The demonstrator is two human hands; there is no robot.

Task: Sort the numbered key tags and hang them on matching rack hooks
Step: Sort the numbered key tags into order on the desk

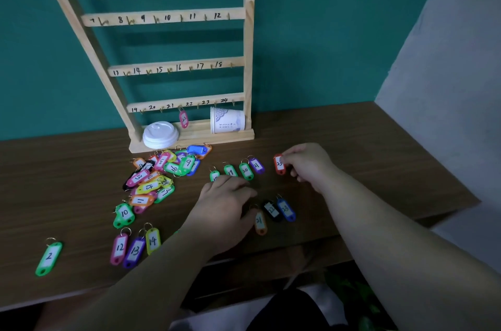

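Note:
A wooden rack [249, 59] with numbered hooks stands at the back of the table; one pink tag 22 [183, 119] hangs on its bottom rail. My right hand [309, 164] pinches a red tag marked 23 [279, 164] just above the table. My left hand [225, 204] lies palm down on the table, fingers on something dark that I cannot make out. Green tags 19 [230, 170] and 20 [246, 170] and a purple 21 [257, 165] lie in a row beyond it. An orange 21 [260, 222], a black 22 [271, 210] and a blue 23 [286, 210] lie beside it.
A heap of several mixed tags [157, 176] lies left of centre. Tags 12 [119, 248], 13 [134, 252] and 14 [153, 241] form a row near the front, and a green 2 [48, 257] lies far left. A paper cup [227, 120] and white lid [160, 134] rest on the rack base.

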